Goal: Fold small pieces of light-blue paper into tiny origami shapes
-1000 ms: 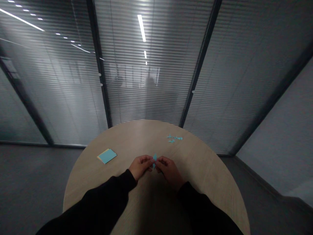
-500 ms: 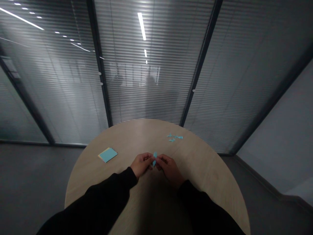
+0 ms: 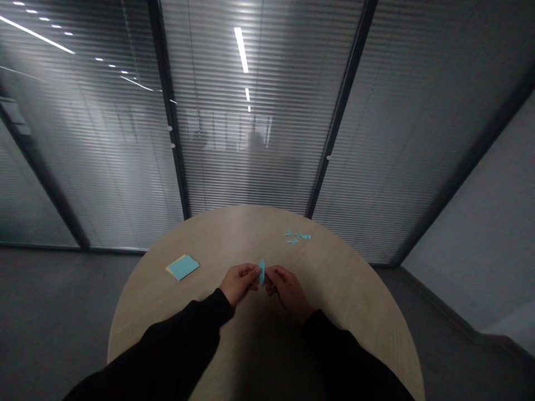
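A small folded piece of light-blue paper (image 3: 262,271) is held upright above the middle of the table. My left hand (image 3: 239,284) pinches its left side between thumb and fingers. My right hand (image 3: 289,288) is closed too, its thumb and fingertips at the paper's right edge; its fingers partly hide one another. The paper's folds are too small to make out. Farther back and to the right lie several small folded light-blue paper pieces (image 3: 293,241), some with pointed tips.
On the left of the round wooden table (image 3: 225,228) lies a stack of square paper sheets (image 3: 184,268), blue on top with a yellowish edge showing. Beyond the table's far edge stands a glass partition with blinds (image 3: 251,178). A pale wall (image 3: 493,234) is at the right.
The folded paper has turned slightly, and more of its front shows between my hands. My right fingertips have shifted a little toward its right edge. The camera view has moved slightly.
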